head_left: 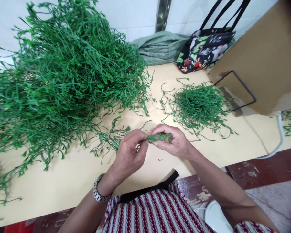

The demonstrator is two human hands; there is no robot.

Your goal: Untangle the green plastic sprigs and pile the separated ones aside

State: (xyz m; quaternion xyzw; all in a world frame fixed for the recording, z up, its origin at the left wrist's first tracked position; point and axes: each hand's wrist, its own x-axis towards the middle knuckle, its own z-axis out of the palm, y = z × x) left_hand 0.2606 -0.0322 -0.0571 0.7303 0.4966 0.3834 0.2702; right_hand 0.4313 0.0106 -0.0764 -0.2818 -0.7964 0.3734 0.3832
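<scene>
Both of my hands meet over the near part of the table, in front of my body. Between them is a small bunch of green stems [160, 137], partly covered by my fingers. My left hand [133, 149], with a metal watch on its wrist, pinches the left end. My right hand [174, 140] is closed around the other end, thumb below and fingers above. A few loose green stems [111, 137] lie just left of my left hand. A large heap of thin green stems with small budded tips [70, 71] rises behind them.
A smaller green pile [200, 103] lies to the right on the pale tabletop [63, 181]. Behind it stand a floral bag [206, 48] and a grey-green sack [162, 47]. A cardboard box [262, 55] with a black wire frame [244, 85] is at right.
</scene>
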